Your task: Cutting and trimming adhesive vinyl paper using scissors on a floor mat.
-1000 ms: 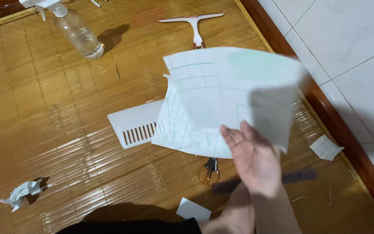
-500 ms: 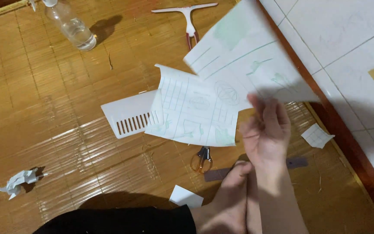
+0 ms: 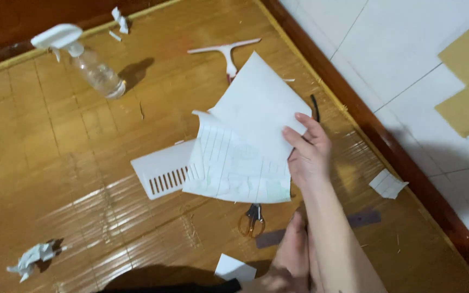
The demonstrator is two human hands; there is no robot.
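My right hand (image 3: 306,154) pinches the right edge of a large white sheet (image 3: 259,106) held above the bamboo mat (image 3: 55,163). A gridded backing layer (image 3: 234,171) hangs curled off the sheet's lower left part. My left hand (image 3: 290,258) rests low at the bottom of the view, fingers stretched flat, partly hidden behind my right forearm and holding nothing I can see. Orange-handled scissors (image 3: 252,220) lie on the mat just below the sheet, close to my left hand.
A white slotted plastic panel (image 3: 158,172) lies under the sheet's left side. A spray bottle (image 3: 90,68) and a white squeegee (image 3: 226,51) lie farther off. Crumpled paper (image 3: 32,258), paper scraps (image 3: 387,183) and dark strips (image 3: 363,218) are scattered. White tiles (image 3: 397,49) border the right.
My right hand has brought the sheet down and to the left from a raised position, so it now covers more of the slotted panel. My left hand has dropped lower.
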